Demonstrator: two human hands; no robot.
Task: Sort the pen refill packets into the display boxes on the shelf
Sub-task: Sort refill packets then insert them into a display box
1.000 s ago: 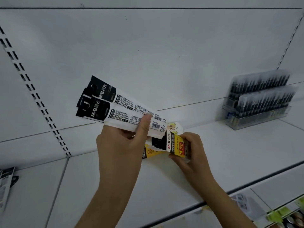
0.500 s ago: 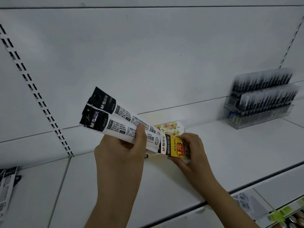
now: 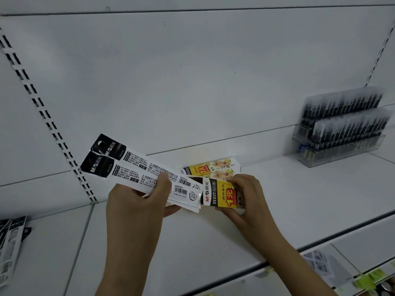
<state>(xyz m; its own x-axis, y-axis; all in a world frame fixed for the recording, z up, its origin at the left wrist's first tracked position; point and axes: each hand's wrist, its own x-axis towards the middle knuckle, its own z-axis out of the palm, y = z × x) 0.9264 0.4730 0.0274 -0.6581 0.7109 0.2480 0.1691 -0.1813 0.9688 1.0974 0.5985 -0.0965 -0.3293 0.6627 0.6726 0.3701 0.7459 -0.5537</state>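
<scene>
The left hand (image 3: 136, 208) pinches two black-and-white refill packets (image 3: 136, 167) near their barcode ends, thumb on top, so they fan up toward ten o'clock, one overlapping the other. At three o'clock of it, the right hand (image 3: 245, 199) grips the end of a yellow-and-black packet (image 3: 222, 194), fingers curled over its top edge and thumb under it; the packet's other end is tucked behind the white pair. Just past that, at twelve o'clock of the right hand, two more yellow packets (image 3: 211, 168) lie behind it, though whether they are held in the same bundle or rest on the shelf (image 3: 299, 199) I cannot tell.

Further out, at two o'clock, a clear display box (image 3: 339, 146) stands against the back panel, its rows of dark refills blurred. At the far eight o'clock edge, more black-and-white packets (image 3: 10, 242) lie loose on the neighbouring shelf.

The risk lies in the overlap. Both hands work the same stack, and drawing the yellow packet out sideways could drag the white ones with it, since only a thumb pins them near one end. Their long free ends give leverage to twist loose and drop. The display box is well apart, so a packet carried there in a loose grip may slip on the way.
</scene>
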